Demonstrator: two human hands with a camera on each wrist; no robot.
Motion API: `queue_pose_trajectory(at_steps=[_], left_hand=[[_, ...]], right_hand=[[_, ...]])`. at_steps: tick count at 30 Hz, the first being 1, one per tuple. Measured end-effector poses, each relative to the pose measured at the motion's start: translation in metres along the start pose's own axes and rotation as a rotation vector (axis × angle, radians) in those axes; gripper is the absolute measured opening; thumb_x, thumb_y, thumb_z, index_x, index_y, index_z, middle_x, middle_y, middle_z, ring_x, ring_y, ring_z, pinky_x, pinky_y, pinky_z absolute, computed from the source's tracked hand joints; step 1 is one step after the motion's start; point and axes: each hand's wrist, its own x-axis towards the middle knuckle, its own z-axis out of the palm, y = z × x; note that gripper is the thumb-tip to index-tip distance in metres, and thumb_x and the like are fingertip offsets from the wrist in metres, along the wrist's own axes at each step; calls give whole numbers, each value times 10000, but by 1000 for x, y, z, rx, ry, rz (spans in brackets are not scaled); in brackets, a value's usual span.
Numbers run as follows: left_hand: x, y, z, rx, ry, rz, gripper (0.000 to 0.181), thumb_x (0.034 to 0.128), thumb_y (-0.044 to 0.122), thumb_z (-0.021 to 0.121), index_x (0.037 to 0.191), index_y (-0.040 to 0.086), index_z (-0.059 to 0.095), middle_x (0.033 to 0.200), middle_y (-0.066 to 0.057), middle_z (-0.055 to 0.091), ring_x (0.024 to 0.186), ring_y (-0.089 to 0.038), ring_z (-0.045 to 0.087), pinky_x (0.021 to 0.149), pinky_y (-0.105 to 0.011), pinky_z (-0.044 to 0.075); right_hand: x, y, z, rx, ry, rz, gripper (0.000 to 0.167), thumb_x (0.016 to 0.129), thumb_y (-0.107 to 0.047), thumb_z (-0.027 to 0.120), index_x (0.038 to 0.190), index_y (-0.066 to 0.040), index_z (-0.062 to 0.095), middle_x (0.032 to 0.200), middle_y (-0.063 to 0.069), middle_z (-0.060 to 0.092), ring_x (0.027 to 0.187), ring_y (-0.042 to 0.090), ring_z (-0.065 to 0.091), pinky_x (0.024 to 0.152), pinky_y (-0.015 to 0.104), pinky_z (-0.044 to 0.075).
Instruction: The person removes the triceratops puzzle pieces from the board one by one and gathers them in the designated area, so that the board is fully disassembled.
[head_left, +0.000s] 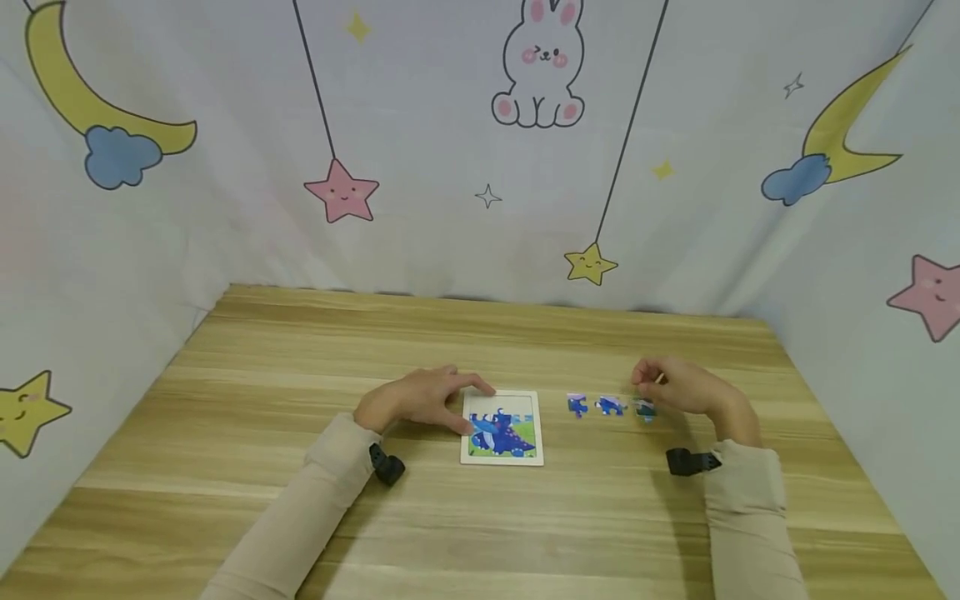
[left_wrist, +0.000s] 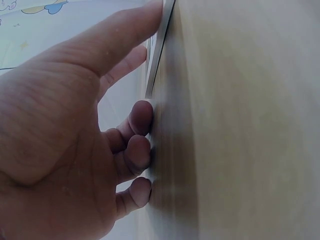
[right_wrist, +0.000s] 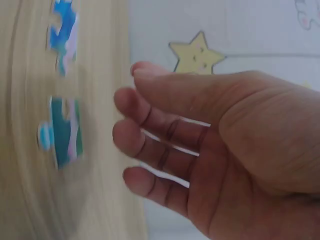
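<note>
Blue knobbed pieces (head_left: pixel 612 406) | square white-rimmed tray (head_left: pixel 501 462) | left fingers (left_wrist: pixel 137 152) spread | right fingers (right_wrist: pixel 129 137) loosely curled, empty

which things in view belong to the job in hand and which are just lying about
Part of the job:
part-filled puzzle tray
three loose puzzle pieces
left hand, touching the tray
right hand, near the pieces

Just around:
printed cloth backdrop
wooden table
two black wrist devices
</note>
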Motion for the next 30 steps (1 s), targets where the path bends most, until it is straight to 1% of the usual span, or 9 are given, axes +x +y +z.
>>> queue_pose_trajectory(at_steps=[4, 8, 13, 15, 17, 20, 23, 26, 30], left_hand=[[-2, 0, 0, -3, 3, 1, 611, 867, 459, 763, 1421, 359, 524, 955, 0, 480, 822, -169, 422, 700, -337, 330], [-5, 0, -2, -2, 7, 10, 605, 872, 451, 762, 1419, 337, 531, 952, -5, 481, 821, -174, 421, 699, -337, 332], [-6, 0, -2, 15, 11, -3, 593, 877, 458, 755, 1414, 343, 533, 968, 0, 483, 827, -172, 428, 704, -335, 342], [-6, 0, 0, 30, 8, -6, 592, 877, 473, 749, 1412, 342, 531, 964, -5, 483, 803, -170, 431, 688, -333, 342], [-5, 1, 1, 47, 1, -5, 604, 874, 499, 741, 1413, 337, 523, 965, -4, 483, 786, -163, 433, 675, -328, 344], [-4, 4, 4, 74, -13, -6, 648, 852, 556, 738, 1416, 338, 503, 982, -3, 485, 773, -156, 448, 667, -324, 359], [-3, 7, 6, 94, -16, -22, 695, 817, 593, 753, 1408, 339, 489, 1008, -2, 487, 794, -155, 473, 688, -327, 382], [-4, 9, 6, 119, -19, -43, 719, 792, 610, 767, 1396, 348, 479, 1002, -4, 480, 792, -161, 476, 685, -323, 383], [-5, 11, 5, 133, -17, -59, 719, 781, 605, 778, 1383, 349, 478, 1005, -12, 477, 799, -170, 472, 676, -324, 383]], right_hand=[[12, -21, 9, -15, 6, -100, 94, 1019, -70, 568, 1065, -6, 620, 938, 103, 631, 801, 214, 572, 680, 304, 469], [30, -44, 26, 0, -5, -179, 116, 1018, -60, 565, 1087, 7, 629, 921, 114, 651, 780, 244, 602, 655, 304, 486], [56, -74, 59, 37, -29, -229, 128, 1015, -80, 572, 1100, -19, 646, 878, 65, 633, 751, 187, 572, 634, 290, 480], [64, -86, 75, 31, -45, -246, 149, 1017, -108, 579, 1121, -39, 659, 880, 19, 625, 759, 138, 556, 650, 280, 478], [69, -96, 91, -1, -58, -275, 179, 1014, -133, 595, 1147, -41, 671, 874, -20, 629, 755, 98, 554, 668, 269, 477], [72, -109, 111, -63, -76, -286, 231, 991, -168, 647, 1178, -35, 669, 827, -60, 624, 688, 53, 545, 643, 247, 465], [72, -117, 124, -114, -68, -289, 271, 947, -182, 714, 1159, -26, 650, 758, -68, 580, 624, 37, 498, 609, 237, 431], [72, -121, 131, -130, -60, -270, 293, 924, -193, 745, 1141, -41, 618, 727, -56, 528, 614, 49, 455, 598, 240, 388], [71, -124, 134, -136, -49, -262, 296, 930, -191, 738, 1134, -51, 577, 746, -40, 504, 636, 65, 446, 597, 243, 377]])
